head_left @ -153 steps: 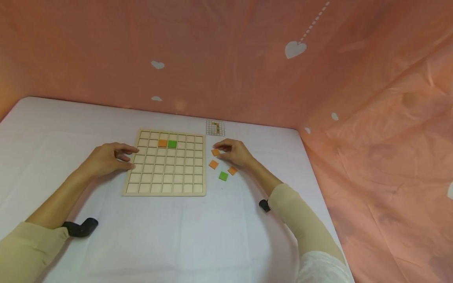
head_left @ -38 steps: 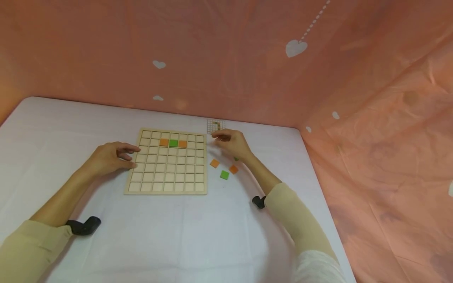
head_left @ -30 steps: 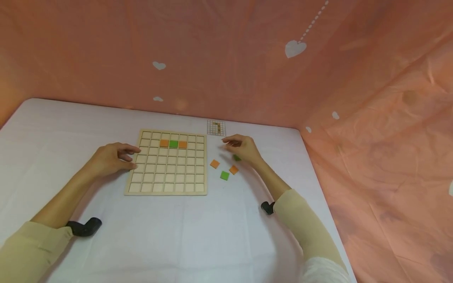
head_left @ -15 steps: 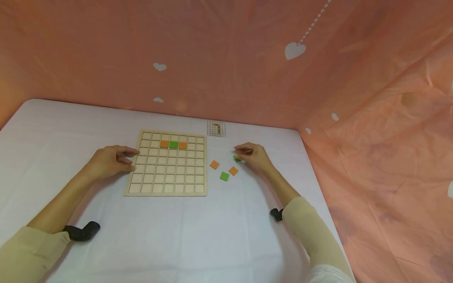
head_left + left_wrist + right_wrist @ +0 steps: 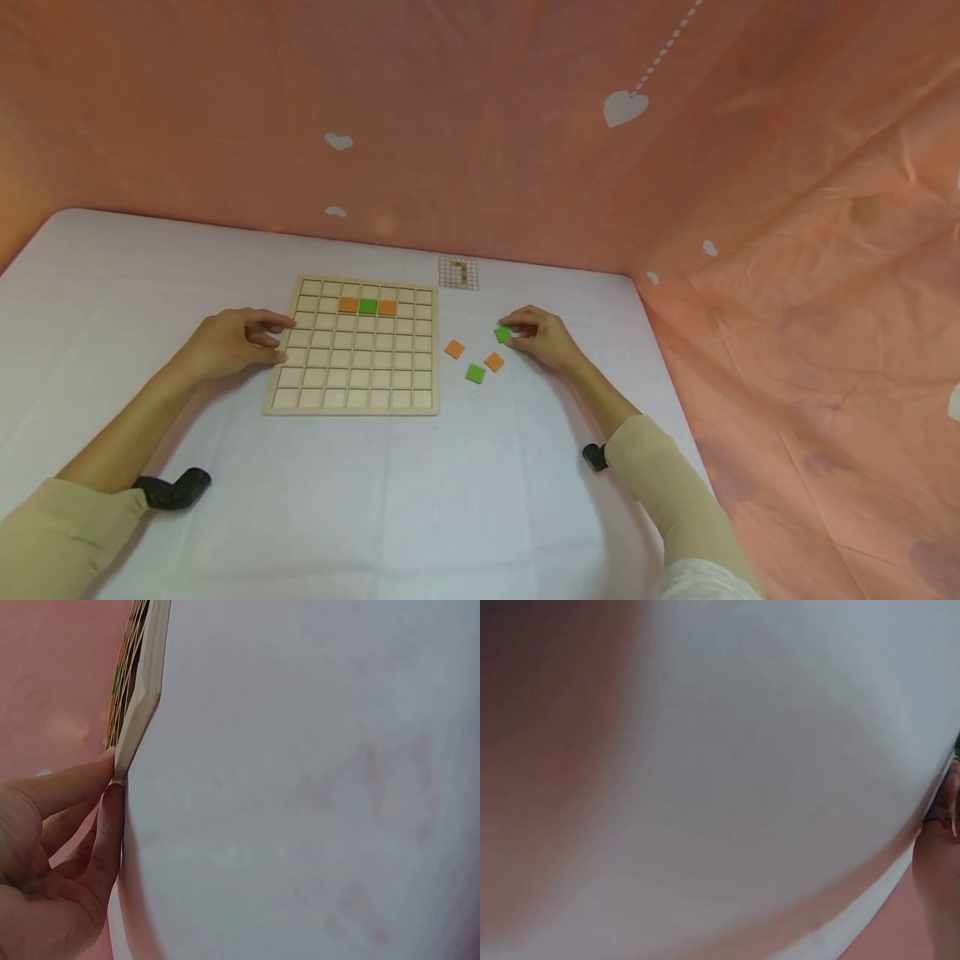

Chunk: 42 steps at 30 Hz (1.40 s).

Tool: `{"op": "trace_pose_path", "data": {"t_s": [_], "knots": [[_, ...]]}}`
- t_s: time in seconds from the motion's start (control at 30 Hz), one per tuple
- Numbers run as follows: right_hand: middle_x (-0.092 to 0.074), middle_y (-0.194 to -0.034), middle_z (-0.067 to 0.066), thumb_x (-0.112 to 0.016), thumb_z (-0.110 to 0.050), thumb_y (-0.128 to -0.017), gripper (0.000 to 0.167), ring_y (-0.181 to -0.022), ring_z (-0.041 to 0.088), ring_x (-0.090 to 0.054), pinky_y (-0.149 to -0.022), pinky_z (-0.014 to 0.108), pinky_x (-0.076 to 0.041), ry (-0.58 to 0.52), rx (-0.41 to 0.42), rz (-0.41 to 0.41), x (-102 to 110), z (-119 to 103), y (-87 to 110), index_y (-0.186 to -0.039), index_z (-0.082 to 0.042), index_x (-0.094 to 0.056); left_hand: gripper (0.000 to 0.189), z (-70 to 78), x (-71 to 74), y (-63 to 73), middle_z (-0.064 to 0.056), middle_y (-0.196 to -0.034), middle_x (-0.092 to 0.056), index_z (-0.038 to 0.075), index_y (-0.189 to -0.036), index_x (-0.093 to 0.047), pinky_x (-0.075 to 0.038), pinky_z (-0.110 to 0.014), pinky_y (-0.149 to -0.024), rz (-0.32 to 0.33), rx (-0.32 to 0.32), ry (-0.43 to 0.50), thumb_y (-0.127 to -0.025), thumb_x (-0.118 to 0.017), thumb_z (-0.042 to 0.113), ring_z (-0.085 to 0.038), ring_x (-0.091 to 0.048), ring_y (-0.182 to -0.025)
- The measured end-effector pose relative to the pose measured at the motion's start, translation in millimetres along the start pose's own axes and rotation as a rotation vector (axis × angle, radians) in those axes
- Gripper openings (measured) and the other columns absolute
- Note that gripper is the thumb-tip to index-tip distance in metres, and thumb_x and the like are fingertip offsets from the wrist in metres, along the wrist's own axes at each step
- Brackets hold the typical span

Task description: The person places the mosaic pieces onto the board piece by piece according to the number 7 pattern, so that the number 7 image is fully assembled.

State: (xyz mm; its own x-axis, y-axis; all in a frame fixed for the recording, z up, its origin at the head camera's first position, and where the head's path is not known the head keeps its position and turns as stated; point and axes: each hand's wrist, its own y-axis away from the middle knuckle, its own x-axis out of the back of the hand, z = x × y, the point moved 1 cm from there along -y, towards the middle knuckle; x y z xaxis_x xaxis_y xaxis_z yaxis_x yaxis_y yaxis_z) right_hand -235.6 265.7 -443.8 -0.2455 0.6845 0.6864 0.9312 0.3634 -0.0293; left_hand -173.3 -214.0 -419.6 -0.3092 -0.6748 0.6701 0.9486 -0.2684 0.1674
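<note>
A square wooden grid board lies on the table. One of its upper rows has an orange tile, a green tile and a second orange tile side by side. At the left edge of the board, my left hand touches the wood with extended index finger and thumb, spread apart. To the right of the board my right hand pinches a loose green tile between thumb and fingers. In the right wrist view, only part of the right hand shows at the edge.
Beside the board lie two loose orange tiles, one nearer and one farther right, plus another green tile. A small printed grid card lies behind them. Pinkish-orange cloth with white hearts hangs around the table.
The orange tile held by my right hand at first now sits on the board beside the green one. That hand has since moved right and down to the loose green tile. My left hand stays put.
</note>
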Motion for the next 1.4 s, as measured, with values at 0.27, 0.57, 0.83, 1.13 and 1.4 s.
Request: {"op": "trace_pose_path", "data": {"t_s": [0.27,0.57,0.83,1.13,1.4], "knots": [[-0.068,-0.108,0.002,-0.079,-0.011,-0.085,0.023,-0.098,0.017,-0.062,-0.083,0.029,-0.05,0.012,0.025,0.04,-5.1,3.9,-1.5,-0.108,-0.01,-0.078,0.055,-2.0,1.7,0.6,-0.016,-0.106,-0.073,0.002,-0.132,-0.061,-0.043,-0.056,-0.093,0.005,-0.001,0.005,-0.083,-0.08,0.021,-0.036,-0.065,-0.104],[-0.07,-0.097,0.002,-0.082,-0.011,-0.082,0.023,-0.086,0.015,-0.061,-0.073,0.023,-0.048,-0.003,0.012,0.109,-11.5,-0.8,-0.2,-0.104,-0.008,-0.078,0.055,-3.0,-0.2,2.3,-0.017,-0.108,-0.072,0.002,-0.132,-0.061,-0.044,-0.054,-0.092,0.0,-0.008,0.013,-0.084,-0.08,0.022,-0.035,-0.065,-0.104],[-0.068,-0.096,0.003,-0.081,-0.011,-0.084,0.022,-0.086,0.016,-0.061,-0.075,0.023,-0.049,-0.071,-0.003,0.107,-16.5,-15.2,-5.4,-0.105,-0.008,-0.077,0.053,-1.9,-0.7,0.4,-0.018,-0.108,-0.072,0.003,-0.133,-0.061,-0.043,-0.055,-0.092,-0.002,-0.009,0.009,-0.085,-0.078,0.02,-0.037,-0.064,-0.106],[-0.068,-0.101,0.001,-0.081,-0.012,-0.084,0.021,-0.09,0.016,-0.062,-0.081,0.027,-0.051,-0.116,0.002,0.099,-26.2,-46.6,-22.6,-0.105,-0.009,-0.077,0.055,-0.7,0.1,-1.1,-0.02,-0.109,-0.071,0.002,-0.133,-0.06,-0.042,-0.058,-0.093,-0.003,0.009,0.004,-0.085,-0.08,0.021,-0.038,-0.064,-0.106],[-0.067,-0.1,0.0,-0.079,-0.011,-0.085,0.021,-0.09,0.015,-0.063,-0.08,0.028,-0.052,-0.154,0.016,0.059,-47.1,-63.8,-36.5,-0.106,-0.01,-0.077,0.055,2.3,0.1,-1.9,-0.027,-0.126,-0.061,0.001,-0.133,-0.06,-0.04,-0.06,-0.095,-0.013,0.017,-0.008,-0.085,-0.079,0.019,-0.039,-0.064,-0.107]]}}
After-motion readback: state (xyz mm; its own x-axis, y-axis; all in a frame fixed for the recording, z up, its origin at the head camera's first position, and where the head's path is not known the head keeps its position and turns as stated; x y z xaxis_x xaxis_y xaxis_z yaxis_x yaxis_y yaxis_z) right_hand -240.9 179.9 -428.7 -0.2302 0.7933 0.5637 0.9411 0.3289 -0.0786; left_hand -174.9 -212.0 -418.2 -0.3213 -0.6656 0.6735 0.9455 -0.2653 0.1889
